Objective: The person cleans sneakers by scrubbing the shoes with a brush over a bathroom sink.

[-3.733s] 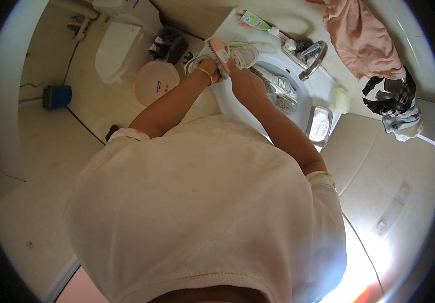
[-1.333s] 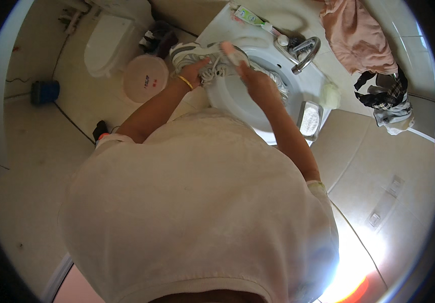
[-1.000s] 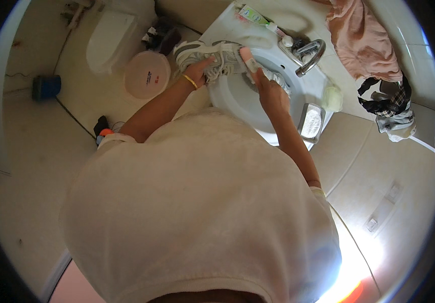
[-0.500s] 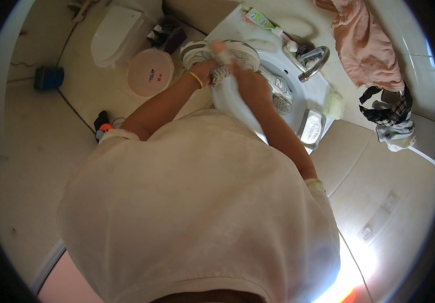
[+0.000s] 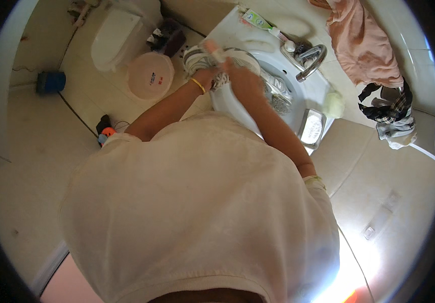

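A white sneaker with dark trim point(image 5: 245, 59) is held tilted over the near left rim of the white washbasin point(image 5: 230, 103). My left hand point(image 5: 205, 79), with a yellow band at the wrist, is closed on its left part near the laces. Above the shoe, my right hand point(image 5: 247, 85) is closed on a pinkish brush-like tool point(image 5: 211, 48), smeared by motion; its working end is hard to see. A second white and grey sneaker point(image 5: 274, 85) lies in the basin. Beside it sits a grey mesh-like lump point(image 5: 280, 104).
A curved chrome tap point(image 5: 318, 60) overhangs the basin. On the rim stand a soap dish point(image 5: 312, 127) and a green and white tube point(image 5: 257, 19). Pink cloth point(image 5: 364, 45) hangs at right. A pink basin point(image 5: 150, 76) and a toilet point(image 5: 116, 38) are at left.
My right hand and the tool have shifted slightly left along the sneaker. My left hand keeps its hold, with the shoe tilted a little differently.
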`<state>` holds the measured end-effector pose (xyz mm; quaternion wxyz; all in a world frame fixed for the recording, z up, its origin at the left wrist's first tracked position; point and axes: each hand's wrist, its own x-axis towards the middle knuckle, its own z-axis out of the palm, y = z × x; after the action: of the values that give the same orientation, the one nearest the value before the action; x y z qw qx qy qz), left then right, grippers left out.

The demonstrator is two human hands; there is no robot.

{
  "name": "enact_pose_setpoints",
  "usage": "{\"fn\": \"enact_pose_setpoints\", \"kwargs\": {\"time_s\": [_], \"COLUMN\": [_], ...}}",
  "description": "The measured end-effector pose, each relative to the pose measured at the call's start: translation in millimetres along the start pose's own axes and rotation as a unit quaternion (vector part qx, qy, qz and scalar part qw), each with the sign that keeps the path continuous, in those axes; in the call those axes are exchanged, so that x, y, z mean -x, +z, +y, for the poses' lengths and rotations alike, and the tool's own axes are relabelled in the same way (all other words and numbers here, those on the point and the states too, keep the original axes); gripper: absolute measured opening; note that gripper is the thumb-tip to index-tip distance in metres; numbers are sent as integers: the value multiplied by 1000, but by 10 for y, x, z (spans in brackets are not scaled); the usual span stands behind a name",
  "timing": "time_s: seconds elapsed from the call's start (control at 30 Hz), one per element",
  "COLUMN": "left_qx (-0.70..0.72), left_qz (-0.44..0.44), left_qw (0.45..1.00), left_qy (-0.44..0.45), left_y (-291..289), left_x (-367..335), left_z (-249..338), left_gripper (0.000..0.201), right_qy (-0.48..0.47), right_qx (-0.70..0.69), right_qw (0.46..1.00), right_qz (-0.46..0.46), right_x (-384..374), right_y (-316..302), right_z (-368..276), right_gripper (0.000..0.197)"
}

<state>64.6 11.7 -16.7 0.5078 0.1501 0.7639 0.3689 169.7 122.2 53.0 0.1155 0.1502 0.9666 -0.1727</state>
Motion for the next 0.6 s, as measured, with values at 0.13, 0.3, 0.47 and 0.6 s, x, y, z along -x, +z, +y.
{"fn": "enact_pose_setpoints", "kwargs": {"time_s": [0.13, 0.3, 0.47, 0.6], "left_qx": [519, 644, 672, 665], "left_qz": [58, 109, 108, 115], "left_qw": [853, 757, 732, 738], "left_qy": [-7, 27, 37, 14], "left_y": [-92, -121, -213, -262], "left_x": [-27, -110, -169, -161], "left_z": [43, 22, -43, 131], "left_gripper": [39, 35, 37, 45], "right_qy": [78, 17, 100, 120], "right_qx": [-20, 4, -34, -79], "right_qw": [996, 999, 992, 989], "right_qz": [46, -50, 63, 28], "right_x": [-184, -154, -349, -357], "right_y": [-31, -50, 121, 83], "right_z": [395, -71, 347, 345], "right_gripper": [44, 39, 40, 39]}}
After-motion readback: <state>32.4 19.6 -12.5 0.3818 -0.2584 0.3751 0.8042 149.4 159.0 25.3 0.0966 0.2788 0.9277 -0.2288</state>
